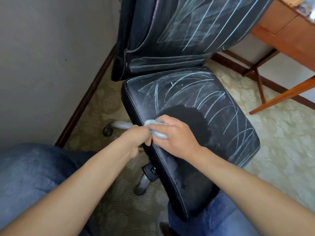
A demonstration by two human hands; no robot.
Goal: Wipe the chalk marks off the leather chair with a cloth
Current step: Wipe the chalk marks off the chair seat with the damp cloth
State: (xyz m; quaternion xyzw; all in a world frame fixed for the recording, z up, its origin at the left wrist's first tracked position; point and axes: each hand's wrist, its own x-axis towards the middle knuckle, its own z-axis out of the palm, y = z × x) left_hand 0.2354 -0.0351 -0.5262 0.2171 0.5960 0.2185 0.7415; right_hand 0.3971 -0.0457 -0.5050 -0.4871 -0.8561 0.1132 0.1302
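Observation:
A black leather chair fills the middle of the view. Its seat (196,103) and backrest (179,31) carry many pale blue chalk marks (211,97). A dark patch free of chalk (189,116) lies on the seat just beyond my hands. A bunched light blue cloth (158,132) sits on the seat's left edge, partly hidden. My right hand (173,135) presses down on the cloth with fingers curled over it. My left hand (138,142) grips the seat's left edge beside the cloth; its fingers wrap under the edge.
A grey wall with a dark skirting board (81,106) runs along the left. Chair base legs with castors (108,130) stick out under the seat over patterned carpet (281,133). A wooden desk (286,31) and its slanted legs stand at the right. My jeans-clad knees (29,167) flank the seat.

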